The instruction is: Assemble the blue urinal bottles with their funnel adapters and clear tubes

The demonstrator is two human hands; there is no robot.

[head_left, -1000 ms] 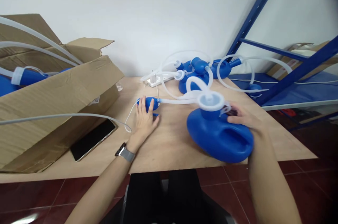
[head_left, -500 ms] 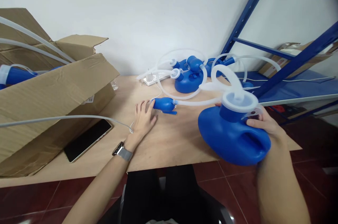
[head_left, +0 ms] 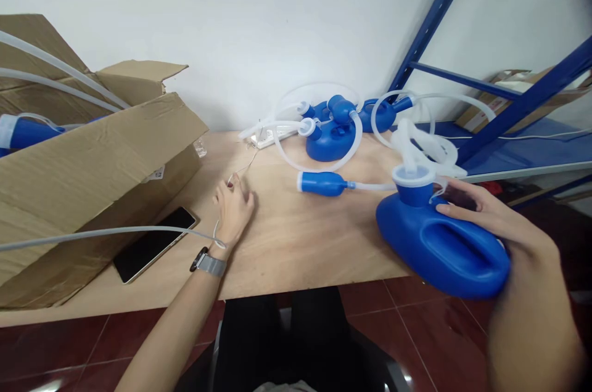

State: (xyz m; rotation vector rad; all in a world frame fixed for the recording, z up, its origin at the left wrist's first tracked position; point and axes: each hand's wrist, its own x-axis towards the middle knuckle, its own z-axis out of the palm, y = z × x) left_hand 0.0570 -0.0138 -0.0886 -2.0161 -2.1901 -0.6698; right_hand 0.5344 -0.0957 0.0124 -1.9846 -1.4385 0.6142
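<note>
My right hand (head_left: 467,204) grips a large blue bottle (head_left: 439,244) by its neck, over the table's front right part. The bottle tilts, with a translucent white cap and a coiled clear tube (head_left: 430,148) on top. A smaller blue funnel-shaped piece (head_left: 324,183) with a white rim lies on the wood, a tube running from it toward the bottle. My left hand (head_left: 234,210), with a watch on the wrist, rests left of that piece. Its fingers are curled together on a thin white cable (head_left: 253,159).
An open cardboard box (head_left: 102,176) with tubes and blue parts stands at left, a phone (head_left: 155,244) beside it. Blue bottles (head_left: 330,140) with looped tubes and a white power strip (head_left: 272,136) are at the back. A blue metal shelf (head_left: 527,148) stands at right.
My left hand has left the small blue piece, moved left and closed. That piece has shifted right and turned, its rim now facing left. My right hand and the large bottle have moved right.
</note>
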